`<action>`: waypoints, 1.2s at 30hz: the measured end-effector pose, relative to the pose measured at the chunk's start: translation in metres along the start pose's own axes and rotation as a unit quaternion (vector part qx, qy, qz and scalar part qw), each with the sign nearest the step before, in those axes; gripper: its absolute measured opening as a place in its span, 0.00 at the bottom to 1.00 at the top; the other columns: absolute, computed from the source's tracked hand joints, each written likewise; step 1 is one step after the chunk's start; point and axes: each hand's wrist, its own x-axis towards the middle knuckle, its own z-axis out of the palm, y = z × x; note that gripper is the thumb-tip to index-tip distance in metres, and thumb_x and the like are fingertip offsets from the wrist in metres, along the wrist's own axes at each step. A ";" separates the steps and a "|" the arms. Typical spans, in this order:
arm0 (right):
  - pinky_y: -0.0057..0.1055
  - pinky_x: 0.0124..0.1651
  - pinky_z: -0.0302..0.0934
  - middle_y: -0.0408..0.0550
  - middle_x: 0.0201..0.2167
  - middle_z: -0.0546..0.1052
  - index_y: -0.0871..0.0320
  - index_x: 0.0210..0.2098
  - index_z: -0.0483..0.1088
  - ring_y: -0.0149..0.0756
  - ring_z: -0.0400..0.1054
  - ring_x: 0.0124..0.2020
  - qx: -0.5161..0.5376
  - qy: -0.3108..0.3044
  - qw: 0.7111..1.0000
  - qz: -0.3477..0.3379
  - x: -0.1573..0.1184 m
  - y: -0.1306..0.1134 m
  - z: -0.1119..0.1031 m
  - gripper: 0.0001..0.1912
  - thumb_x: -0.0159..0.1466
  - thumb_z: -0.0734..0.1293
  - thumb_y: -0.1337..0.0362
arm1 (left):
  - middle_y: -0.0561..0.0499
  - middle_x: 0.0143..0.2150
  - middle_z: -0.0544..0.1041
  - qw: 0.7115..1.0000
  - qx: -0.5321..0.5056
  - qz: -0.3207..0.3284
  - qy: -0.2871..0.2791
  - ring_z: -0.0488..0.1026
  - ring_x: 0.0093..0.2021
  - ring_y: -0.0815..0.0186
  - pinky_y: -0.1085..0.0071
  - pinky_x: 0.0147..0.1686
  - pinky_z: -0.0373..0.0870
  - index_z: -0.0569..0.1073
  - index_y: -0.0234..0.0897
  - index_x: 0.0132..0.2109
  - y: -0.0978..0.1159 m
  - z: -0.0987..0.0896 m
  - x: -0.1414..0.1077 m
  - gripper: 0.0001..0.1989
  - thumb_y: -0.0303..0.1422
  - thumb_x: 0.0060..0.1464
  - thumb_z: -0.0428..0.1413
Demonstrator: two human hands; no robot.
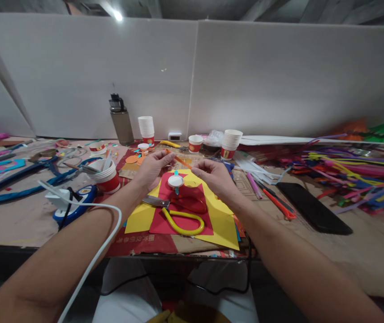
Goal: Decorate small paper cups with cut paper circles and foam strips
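Left hand (154, 167) and right hand (216, 174) both have fingers pinched tight on an orange strip (181, 160) mid-frame, probably to keep it straight; scissors (181, 214) sit lower centre, likely for easy reach.

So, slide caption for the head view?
Left hand and right hand hold an orange strip; scissors lie on coloured paper.

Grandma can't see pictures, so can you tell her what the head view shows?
Two hands hold an orange strip over a cluttered table. Below, scissors lie on coloured paper; paper cups and a bottle stand behind.
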 end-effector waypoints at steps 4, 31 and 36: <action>0.28 0.30 0.54 0.43 0.25 0.71 0.60 0.26 0.71 0.29 0.60 0.27 0.003 -0.003 1.000 -0.004 0.000 0.002 0.001 0.11 0.57 0.68 0.57 | 0.54 0.23 0.73 1.000 0.014 0.013 0.006 0.69 0.25 0.74 0.78 0.26 0.63 0.73 0.32 0.28 -0.001 -0.004 0.002 0.16 0.37 0.37 0.69; 0.28 0.30 0.53 0.41 0.23 0.69 0.59 0.24 0.69 0.29 0.59 0.25 0.019 -0.020 0.999 0.017 -0.004 -0.004 0.003 0.12 0.55 0.69 0.57 | 0.54 0.22 0.72 0.996 -0.051 0.001 0.071 0.68 0.24 0.74 0.79 0.23 0.63 0.73 0.32 0.29 -0.004 -0.012 0.009 0.13 0.34 0.41 0.68; 0.28 0.30 0.53 0.40 0.22 0.68 0.59 0.24 0.68 0.28 0.58 0.25 0.083 0.018 0.996 0.035 -0.002 0.005 0.003 0.13 0.54 0.70 0.56 | 0.50 0.27 0.76 0.995 -0.057 -0.036 0.079 0.71 0.25 0.72 0.76 0.24 0.66 0.73 0.33 0.33 -0.008 -0.011 0.010 0.17 0.45 0.50 0.61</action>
